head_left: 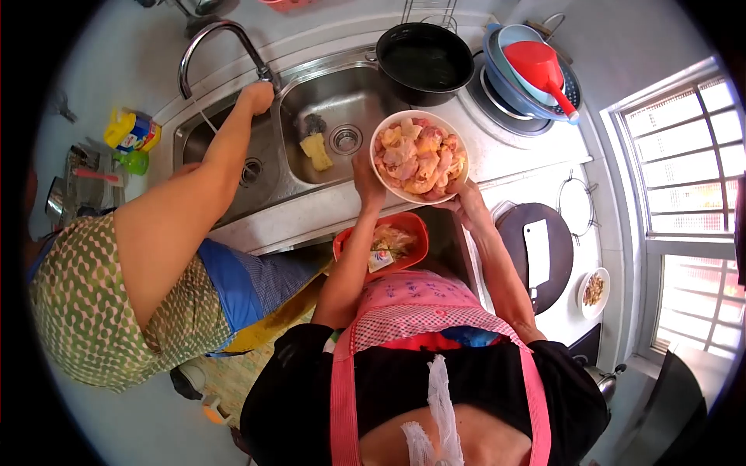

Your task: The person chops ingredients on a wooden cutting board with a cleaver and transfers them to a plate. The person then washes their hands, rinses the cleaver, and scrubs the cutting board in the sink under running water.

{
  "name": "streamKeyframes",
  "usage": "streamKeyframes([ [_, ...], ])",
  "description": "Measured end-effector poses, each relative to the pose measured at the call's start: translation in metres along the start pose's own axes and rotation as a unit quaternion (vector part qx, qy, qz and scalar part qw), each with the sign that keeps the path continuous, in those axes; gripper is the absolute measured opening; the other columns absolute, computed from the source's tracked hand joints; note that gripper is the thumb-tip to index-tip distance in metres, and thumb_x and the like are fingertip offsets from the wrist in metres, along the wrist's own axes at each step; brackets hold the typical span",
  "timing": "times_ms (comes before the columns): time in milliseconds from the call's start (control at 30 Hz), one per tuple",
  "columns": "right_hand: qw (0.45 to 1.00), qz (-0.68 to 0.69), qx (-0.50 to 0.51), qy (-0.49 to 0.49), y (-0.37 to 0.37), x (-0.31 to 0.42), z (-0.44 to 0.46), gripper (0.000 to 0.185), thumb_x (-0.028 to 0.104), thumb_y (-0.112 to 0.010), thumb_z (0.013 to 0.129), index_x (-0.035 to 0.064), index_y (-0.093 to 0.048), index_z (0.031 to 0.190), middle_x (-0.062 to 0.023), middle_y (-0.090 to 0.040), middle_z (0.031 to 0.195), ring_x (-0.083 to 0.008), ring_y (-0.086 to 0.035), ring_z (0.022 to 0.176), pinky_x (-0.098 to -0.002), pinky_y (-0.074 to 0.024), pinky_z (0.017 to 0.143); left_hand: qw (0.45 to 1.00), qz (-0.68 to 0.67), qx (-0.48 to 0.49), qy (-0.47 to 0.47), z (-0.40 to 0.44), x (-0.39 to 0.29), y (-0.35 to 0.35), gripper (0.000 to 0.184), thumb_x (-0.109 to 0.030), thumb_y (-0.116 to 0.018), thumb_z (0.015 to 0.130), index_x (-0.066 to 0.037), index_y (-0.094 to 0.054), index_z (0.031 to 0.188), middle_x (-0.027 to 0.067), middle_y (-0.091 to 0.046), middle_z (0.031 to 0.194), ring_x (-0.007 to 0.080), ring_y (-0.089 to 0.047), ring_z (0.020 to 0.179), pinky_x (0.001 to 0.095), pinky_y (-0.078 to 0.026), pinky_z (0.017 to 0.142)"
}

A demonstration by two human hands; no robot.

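A white bowl (374, 147), filled with pieces of raw meat (420, 158), is held over the front edge of the counter, near the double sink (365, 95). It is grasped from both sides: the left side is supported by the left hand (367, 182), and the lower right side by the right hand (469, 205). Most of the fingers are hidden behind the bowl, so the exact grip underneath cannot be told, nor whether the counter is touched by its base. As for the progress, the meat is already divided into pieces and collected in the bowl, almost up to the rim. The cleaver (537, 252) is laid down on the dark round board (509, 237), so the cutting, it can be judged, is not in hand at this moment. What is left is less clear: the bowl is not yet set down, and the black pot (435, 99), just beyond it, is seen without any meat on its dark surface. Below the bowl, some pale contents are kept in a red basin (423, 242), but their nature cannot be made out. At the left, the base of the faucet (225, 27) is reached by a co-worker's hand (257, 98), while a yellow sponge (316, 151) is left in the sink.
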State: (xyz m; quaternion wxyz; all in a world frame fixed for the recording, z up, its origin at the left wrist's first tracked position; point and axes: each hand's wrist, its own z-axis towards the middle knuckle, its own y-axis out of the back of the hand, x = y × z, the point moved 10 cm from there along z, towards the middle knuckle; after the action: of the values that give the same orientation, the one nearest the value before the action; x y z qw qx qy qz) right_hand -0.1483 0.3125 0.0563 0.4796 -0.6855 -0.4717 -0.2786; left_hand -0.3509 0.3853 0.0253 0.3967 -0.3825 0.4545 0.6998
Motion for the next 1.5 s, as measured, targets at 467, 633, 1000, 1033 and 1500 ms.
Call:
streamKeyframes([
  [467, 0.991, -0.111, 0.051, -0.060, 0.005, -0.018, -0.083, 0.049, 0.009, -0.042, 0.076, -0.0051, -0.043, 0.122, -0.0169, -0.058, 0.105, -0.0248, -0.062, 0.087, -0.0354, -0.0565, 0.069, 0.934, 0.282, 0.116, -0.187, 0.047, -0.065, -0.033, 0.054, -0.022, -0.066, 0.077, -0.007, -0.046, 0.125, 0.0144, -0.041, 0.132, 0.0314, -0.050, 0.109, 0.0492, -0.036, 0.093],
  [633, 0.990, -0.087, 0.050, -0.104, 0.021, -0.044, -0.090, 0.049, 0.010, -0.043, 0.075, -0.0056, -0.044, 0.122, -0.0166, -0.059, 0.103, -0.0257, -0.063, 0.086, -0.0347, -0.0565, 0.067, 0.951, 0.111, 0.141, -0.253, 0.062, -0.142, -0.050, 0.046, -0.017, -0.067, 0.080, -0.004, -0.051, 0.122, 0.0130, -0.058, 0.114, 0.0258, -0.060, 0.092, 0.0335, -0.047, 0.080],
  [1000, 0.998, -0.010, -0.062, 0.000, 0.127, 0.003, -0.008, 0.048, 0.007, -0.045, 0.074, -0.0142, -0.041, 0.118, -0.0239, -0.059, 0.105, -0.0318, -0.064, 0.089, -0.0384, -0.0569, 0.076, 0.982, -0.038, 0.171, 0.072, -0.068, -0.025, 0.048, 0.037, -0.007, -0.064, 0.082, -0.002, -0.055, 0.118, 0.0114, -0.062, 0.109, 0.0180, -0.060, 0.095, 0.0297, -0.046, 0.083],
  [1033, 0.998, -0.007, -0.065, 0.010, 0.136, 0.004, 0.005, 0.048, 0.007, -0.045, 0.075, -0.0140, -0.041, 0.118, -0.0239, -0.059, 0.105, -0.0316, -0.064, 0.089, -0.0383, -0.0570, 0.077, 0.979, -0.040, 0.164, 0.113, -0.080, -0.013, 0.059, 0.036, -0.007, -0.063, 0.082, -0.001, -0.056, 0.117, 0.0113, -0.063, 0.109, 0.0174, -0.060, 0.094, 0.0293, -0.046, 0.082],
  [1500, 1.000, 0.002, -0.016, 0.012, 0.157, 0.014, 0.057, 0.041, 0.003, -0.048, 0.082, -0.0116, -0.039, 0.120, -0.0251, -0.059, 0.105, -0.0309, -0.064, 0.090, -0.0360, -0.0563, 0.077, 0.954, -0.148, 0.179, 0.188, -0.117, -0.019, 0.041, 0.031, -0.007, -0.060, 0.086, 0.000, -0.055, 0.116, 0.0083, -0.063, 0.108, 0.0130, -0.058, 0.096, 0.0245, -0.046, 0.083],
])
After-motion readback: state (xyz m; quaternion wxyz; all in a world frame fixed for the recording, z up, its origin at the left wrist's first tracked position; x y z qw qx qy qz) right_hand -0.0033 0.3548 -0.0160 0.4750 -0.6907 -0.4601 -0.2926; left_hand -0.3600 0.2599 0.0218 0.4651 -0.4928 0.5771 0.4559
